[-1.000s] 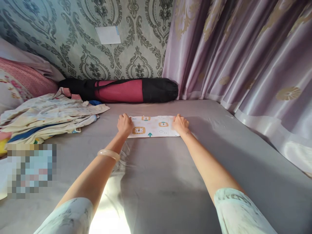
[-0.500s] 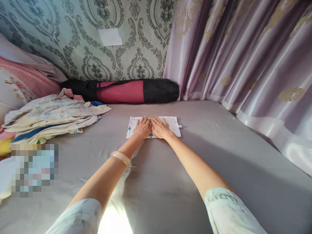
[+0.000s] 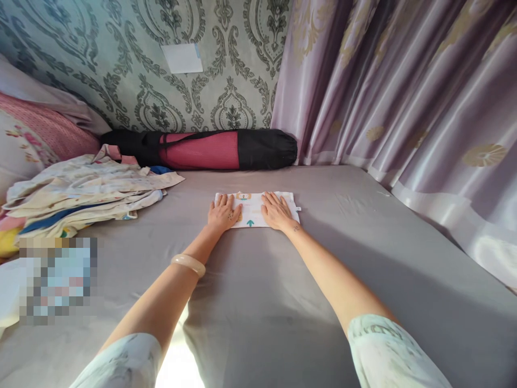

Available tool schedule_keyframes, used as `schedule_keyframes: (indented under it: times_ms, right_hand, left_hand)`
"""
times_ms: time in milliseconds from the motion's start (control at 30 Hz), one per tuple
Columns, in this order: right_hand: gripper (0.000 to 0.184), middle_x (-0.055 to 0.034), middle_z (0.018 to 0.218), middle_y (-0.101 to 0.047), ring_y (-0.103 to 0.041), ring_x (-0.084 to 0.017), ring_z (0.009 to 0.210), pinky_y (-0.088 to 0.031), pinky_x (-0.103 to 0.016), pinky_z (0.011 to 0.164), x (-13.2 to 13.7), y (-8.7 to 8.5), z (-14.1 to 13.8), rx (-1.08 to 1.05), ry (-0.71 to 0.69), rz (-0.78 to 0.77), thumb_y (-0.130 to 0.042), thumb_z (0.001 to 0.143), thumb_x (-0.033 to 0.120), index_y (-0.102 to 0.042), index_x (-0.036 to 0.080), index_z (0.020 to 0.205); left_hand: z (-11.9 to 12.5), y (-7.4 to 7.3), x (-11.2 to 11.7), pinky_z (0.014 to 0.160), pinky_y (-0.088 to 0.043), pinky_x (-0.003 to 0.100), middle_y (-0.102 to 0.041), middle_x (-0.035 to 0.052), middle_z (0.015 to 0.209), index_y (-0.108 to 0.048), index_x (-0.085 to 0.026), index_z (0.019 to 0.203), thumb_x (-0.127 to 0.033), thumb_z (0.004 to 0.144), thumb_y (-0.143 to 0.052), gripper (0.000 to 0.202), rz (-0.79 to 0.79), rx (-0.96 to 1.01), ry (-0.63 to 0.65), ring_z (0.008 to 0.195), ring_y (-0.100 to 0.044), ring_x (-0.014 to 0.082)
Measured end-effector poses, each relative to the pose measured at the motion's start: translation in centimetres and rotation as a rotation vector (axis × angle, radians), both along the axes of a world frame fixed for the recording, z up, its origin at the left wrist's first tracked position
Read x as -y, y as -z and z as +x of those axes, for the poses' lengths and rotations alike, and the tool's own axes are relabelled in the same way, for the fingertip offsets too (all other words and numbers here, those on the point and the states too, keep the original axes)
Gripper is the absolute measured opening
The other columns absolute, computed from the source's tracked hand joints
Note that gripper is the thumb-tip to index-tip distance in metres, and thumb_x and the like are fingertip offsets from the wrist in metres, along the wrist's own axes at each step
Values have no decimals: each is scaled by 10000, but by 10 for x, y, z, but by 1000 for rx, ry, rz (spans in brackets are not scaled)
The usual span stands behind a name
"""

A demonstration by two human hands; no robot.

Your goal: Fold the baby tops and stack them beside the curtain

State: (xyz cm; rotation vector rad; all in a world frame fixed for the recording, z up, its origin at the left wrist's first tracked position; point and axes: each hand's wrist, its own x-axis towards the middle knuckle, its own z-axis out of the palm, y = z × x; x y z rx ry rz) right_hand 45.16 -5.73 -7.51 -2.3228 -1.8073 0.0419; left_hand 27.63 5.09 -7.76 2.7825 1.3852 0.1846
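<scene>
While the clothes [image 3: 86, 186] at far left lie loosely heaped, a dangling sleeve or hem could pull the pile apart. The bangle [image 3: 188, 265] might snag the sheet [image 3: 274, 307] if that forearm dropped. The left hand [image 3: 221, 214] rests palm down on the left end of the cloth [image 3: 252, 210], fingers straight, thumb out to the right, gripping nothing; pushing unevenly there could skew it. The cloth lies flat on the sheet, on the near side of the roll [image 3: 200, 151], and could crease in the middle if the palms slid inward. The right hand [image 3: 277, 212] lies flat too, fingers slightly spread, grasping nothing. At far right, the tag [image 3: 298, 208] could catch a fingertip, dragging that edge.
</scene>
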Motion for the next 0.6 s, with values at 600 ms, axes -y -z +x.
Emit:
schedule_keyframes:
  times_ms: [600]
  right_hand:
    - [669,-138,1631,-188,-173,-268,1500,-159,-430,1206,25,-7,31,-20,214,-109,-151,1017,451,-262,55,1544]
  left_hand:
    - [-27,-1,-16,1195,-210,496,-208,160,1622,-247,-66,1542,-566,981,-166,756,-119,-17,13,1499,-197,287]
